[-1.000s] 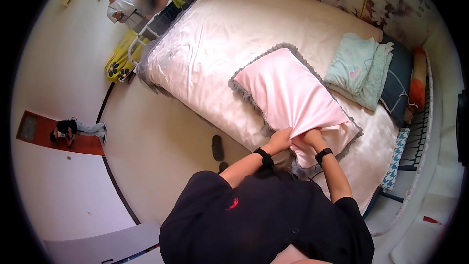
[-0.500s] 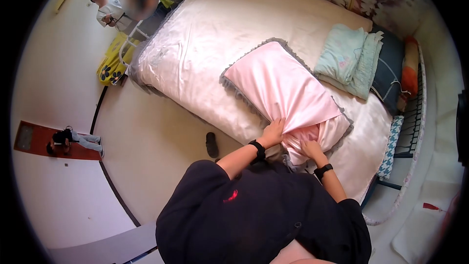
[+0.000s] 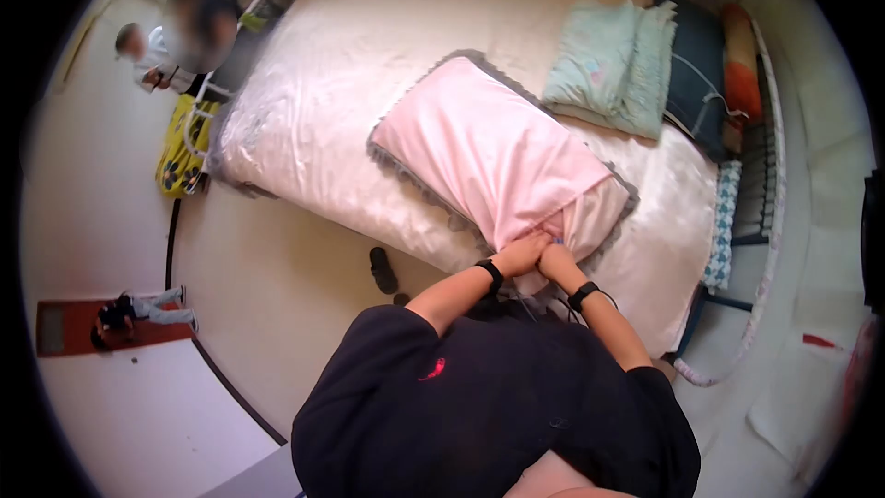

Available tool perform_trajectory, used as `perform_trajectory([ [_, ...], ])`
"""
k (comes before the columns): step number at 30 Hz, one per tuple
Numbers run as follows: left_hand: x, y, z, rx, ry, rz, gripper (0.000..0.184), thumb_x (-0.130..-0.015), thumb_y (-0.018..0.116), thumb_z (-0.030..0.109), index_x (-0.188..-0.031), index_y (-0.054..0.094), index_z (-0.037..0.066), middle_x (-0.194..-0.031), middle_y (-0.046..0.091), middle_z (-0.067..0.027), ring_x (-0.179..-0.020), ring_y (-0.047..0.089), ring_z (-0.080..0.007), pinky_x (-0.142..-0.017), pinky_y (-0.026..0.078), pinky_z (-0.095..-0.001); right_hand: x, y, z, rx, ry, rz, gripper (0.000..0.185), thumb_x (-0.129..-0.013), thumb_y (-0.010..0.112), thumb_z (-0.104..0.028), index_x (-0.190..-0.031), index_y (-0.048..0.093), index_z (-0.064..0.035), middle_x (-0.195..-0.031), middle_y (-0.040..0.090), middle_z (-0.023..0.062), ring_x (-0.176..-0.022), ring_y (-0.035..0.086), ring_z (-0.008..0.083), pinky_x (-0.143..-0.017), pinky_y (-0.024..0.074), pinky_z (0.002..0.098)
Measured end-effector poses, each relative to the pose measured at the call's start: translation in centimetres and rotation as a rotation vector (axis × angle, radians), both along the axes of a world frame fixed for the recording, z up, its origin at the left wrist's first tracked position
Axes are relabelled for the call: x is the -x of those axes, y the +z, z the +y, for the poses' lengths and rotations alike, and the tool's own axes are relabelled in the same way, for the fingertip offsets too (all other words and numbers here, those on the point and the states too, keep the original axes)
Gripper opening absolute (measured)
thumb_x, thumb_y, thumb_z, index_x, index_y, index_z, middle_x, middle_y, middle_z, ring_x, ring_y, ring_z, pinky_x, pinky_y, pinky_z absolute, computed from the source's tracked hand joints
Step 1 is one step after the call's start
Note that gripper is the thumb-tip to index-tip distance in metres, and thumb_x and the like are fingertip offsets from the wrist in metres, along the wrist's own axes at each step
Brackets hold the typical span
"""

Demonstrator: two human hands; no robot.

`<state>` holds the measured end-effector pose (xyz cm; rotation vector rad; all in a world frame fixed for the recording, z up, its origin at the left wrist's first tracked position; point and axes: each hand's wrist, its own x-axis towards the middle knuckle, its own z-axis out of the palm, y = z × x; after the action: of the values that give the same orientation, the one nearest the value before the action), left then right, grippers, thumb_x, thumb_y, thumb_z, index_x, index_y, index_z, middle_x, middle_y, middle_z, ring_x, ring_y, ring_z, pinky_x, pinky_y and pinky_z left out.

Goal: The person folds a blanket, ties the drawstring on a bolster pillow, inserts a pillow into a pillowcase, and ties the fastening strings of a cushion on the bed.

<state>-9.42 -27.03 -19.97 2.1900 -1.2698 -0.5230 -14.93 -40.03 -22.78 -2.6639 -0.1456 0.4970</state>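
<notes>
A pink satin pillow [image 3: 484, 143] with a dark grey ruffled edge lies slantwise on the bed [image 3: 359, 55]. At its near end the case is gathered into folds. My left hand [image 3: 520, 254] is closed on the gathered fabric there. Right beside it, touching or almost touching, my right hand [image 3: 559, 261] is closed on the case's edge. The fingertips of both hands are partly hidden. Each wrist wears a black band.
A folded mint quilt [image 3: 604, 69] and a dark blue pillow [image 3: 696, 78] lie at the bed's right end, by a metal rail [image 3: 779, 175]. A dark slipper [image 3: 383, 270] is on the floor. People [image 3: 152, 60] stand at the far left.
My right hand has come out of the folds at the case's opening and moved left, against my left hand. The opening looks drawn together. The whole view has shifted slightly.
</notes>
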Motion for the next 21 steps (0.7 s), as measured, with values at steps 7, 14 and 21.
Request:
perform_trajectory([
  [7, -0.3, 0.8, -1.1, -0.163, 0.189, 0.043, 0.027, -0.071, 0.056, 0.018, -0.09, 0.051, 0.0, -0.089, 0.058, -0.0232, -0.093, 0.053, -0.0387, -0.08, 0.042, -0.045, -1.6, 6.2, -6.8, -0.127, 0.109, -0.721, 0.016, -0.07, 0.063, -0.021, -0.073, 0.053, -0.0089, -0.073, 0.053, 0.0065, -0.078, 0.052, 0.0249, -0.09, 0.0383, 0.0403],
  [14, 0.7, 1.2, 3.7, -0.259, 0.646, -0.021, 0.027, -0.077, 0.051, 0.024, -0.081, 0.059, -0.002, -0.08, 0.06, -0.0249, -0.078, 0.057, -0.0407, -0.072, 0.044, -0.0463, -6.3, 4.0, -11.6, -0.008, -0.041, -0.717, 0.038, -0.07, 0.06, -0.018, -0.105, 0.054, -0.005, -0.109, 0.054, 0.0131, -0.108, 0.048, 0.0292, -0.095, 0.0354, 0.0419],
  [21, -0.4, 3.4, 9.3, -0.258, 0.822, -0.118, 0.024, -0.075, 0.053, 0.023, -0.075, 0.061, 0.001, -0.071, 0.059, -0.0213, -0.071, 0.057, -0.0394, -0.067, 0.044, -0.0456, -7.3, 1.6, -11.9, 0.261, -0.16, -0.353, 0.069, -0.071, 0.066, -0.038, -0.13, 0.041, -0.0137, -0.131, 0.043, 0.017, -0.117, 0.04, 0.0396, -0.099, 0.0335, 0.043],
])
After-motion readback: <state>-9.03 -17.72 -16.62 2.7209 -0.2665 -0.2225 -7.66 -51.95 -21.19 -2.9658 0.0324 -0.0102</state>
